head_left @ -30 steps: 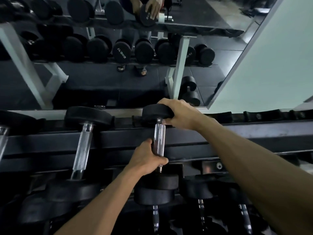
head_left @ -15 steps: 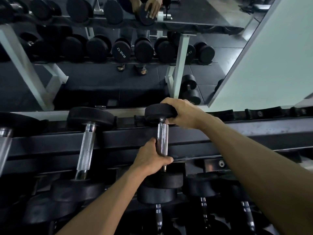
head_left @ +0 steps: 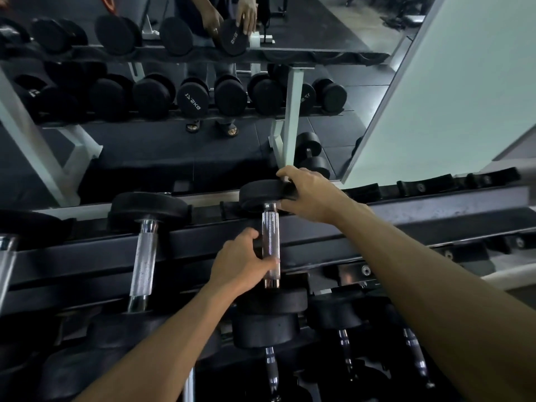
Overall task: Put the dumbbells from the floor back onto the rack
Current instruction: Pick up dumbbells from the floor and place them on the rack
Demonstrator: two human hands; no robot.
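Observation:
A small black dumbbell [head_left: 270, 242] with a knurled chrome handle lies across the top tier of the black rack [head_left: 406, 227], its far head in a saddle by the mirror. My left hand [head_left: 240, 262] holds the handle's near part, with the thumb across it and the fingers curled at its left side. My right hand [head_left: 310, 195] grips the far head from the right. A larger dumbbell [head_left: 145, 250] lies on the same tier to the left.
Lower tiers hold several more dumbbells [head_left: 265, 329]. A wall mirror [head_left: 203, 140] behind the rack reflects the rack and one dumbbell on the floor [head_left: 311, 155]. Bare saddles [head_left: 420, 185] run along the top tier to the right. A pale wall [head_left: 464, 97] stands right.
The dumbbell stays in its place on the top tier. My left hand's fingers have eased slightly to the left of the handle. My right hand keeps its hold on the far head.

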